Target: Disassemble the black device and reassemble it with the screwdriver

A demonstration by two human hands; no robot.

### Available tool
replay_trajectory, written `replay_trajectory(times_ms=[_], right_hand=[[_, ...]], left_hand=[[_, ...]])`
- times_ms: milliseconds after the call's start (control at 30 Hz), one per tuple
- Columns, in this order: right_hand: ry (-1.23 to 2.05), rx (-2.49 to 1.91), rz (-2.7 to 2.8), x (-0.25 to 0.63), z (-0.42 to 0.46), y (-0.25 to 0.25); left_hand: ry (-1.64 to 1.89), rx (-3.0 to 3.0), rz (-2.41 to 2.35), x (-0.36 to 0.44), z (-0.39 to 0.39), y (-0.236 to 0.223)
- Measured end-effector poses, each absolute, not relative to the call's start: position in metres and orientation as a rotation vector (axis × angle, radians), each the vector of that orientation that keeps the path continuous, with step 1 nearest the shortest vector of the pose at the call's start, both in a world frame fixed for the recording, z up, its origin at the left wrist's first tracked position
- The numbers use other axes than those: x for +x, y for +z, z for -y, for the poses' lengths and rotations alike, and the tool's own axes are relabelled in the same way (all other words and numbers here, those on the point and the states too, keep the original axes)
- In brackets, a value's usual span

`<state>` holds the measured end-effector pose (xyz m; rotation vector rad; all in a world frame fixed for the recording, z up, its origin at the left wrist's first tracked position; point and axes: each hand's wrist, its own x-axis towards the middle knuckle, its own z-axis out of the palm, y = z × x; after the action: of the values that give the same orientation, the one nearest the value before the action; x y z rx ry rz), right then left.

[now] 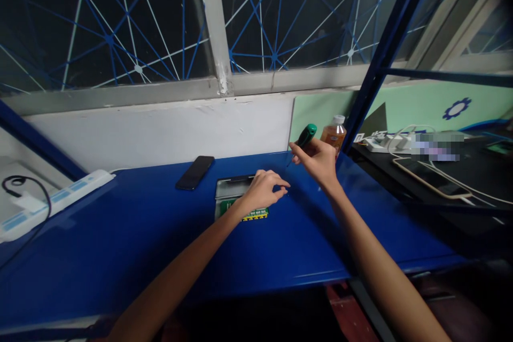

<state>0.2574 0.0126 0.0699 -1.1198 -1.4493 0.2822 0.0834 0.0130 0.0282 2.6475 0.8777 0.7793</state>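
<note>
My right hand is closed round a green-handled screwdriver, held tilted with its tip pointing down toward the blue table. My left hand rests over a grey metal device with a green circuit board, its fingers pinched together at the device's right edge. Whatever the pinch holds is too small to see. The two hands are a short way apart, the right one above and to the right.
A black phone lies behind the device to the left. A bottle of amber liquid stands at the back right. A white power strip lies at far left. Cables and another power strip sit on the dark table to the right.
</note>
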Motion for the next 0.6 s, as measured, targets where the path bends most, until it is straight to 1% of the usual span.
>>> replay_trajectory(times_ms=[200,333,400,500,600], right_hand=[[0.236,-1.141,1.486,0.256,-0.008,0.074],[0.27,-1.166,1.499,0.256,-0.01,0.072],[0.392,-1.138,1.501,0.251,-0.01,0.069],[0.673,-1.025,1.504,0.232,-0.008,0.066],[0.899,-0.906,1.585,0.199,-0.005,0.065]], left_hand=[[0.844,2.613,-0.884,0.084,-0.013,0.021],[0.962,2.576,-0.885,0.065,-0.01,0.029],[1.043,2.549,-0.894,0.045,-0.008,0.037],[1.096,2.487,-0.925,0.008,-0.004,0.047],[1.105,2.405,-0.976,-0.027,0.0,0.046]])
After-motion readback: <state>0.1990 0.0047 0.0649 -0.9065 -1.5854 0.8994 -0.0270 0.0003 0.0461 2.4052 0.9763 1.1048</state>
